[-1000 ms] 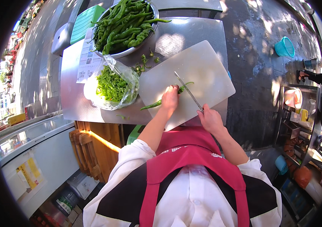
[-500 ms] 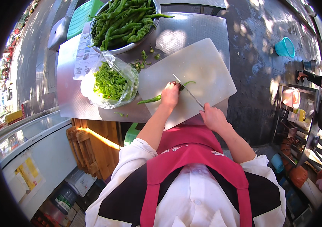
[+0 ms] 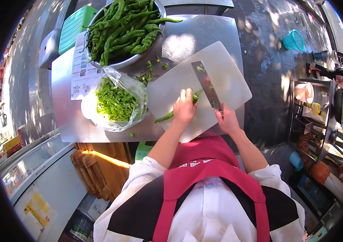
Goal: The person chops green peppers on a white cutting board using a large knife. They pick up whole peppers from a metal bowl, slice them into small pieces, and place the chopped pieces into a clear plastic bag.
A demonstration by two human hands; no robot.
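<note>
Well short of done, we'd judge: cut pieces [image 3: 114,101] fill the bag [image 3: 140,96] at the board's [image 3: 228,82] 9 o'clock, but whole peppers [image 3: 121,34] heap the bowl [image 3: 133,60] at 10. Our left hand [image 3: 185,108] pins one pepper [image 3: 196,97] toward the board's 8 o'clock; our right hand [image 3: 228,121] wraps the knife [image 3: 207,85] handle. Left hand hides the pepper's middle; bowl's top is cut off.

Around the middle of the white rectangular plastic cutting board [image 3: 231,82], you have bare surface at three o'clock; the broad steel knife [image 3: 207,84] obstructs the centre, the bulging clear plastic bag [image 3: 142,98] nine o'clock, the round metal bowl [image 3: 130,63] ten.
</note>
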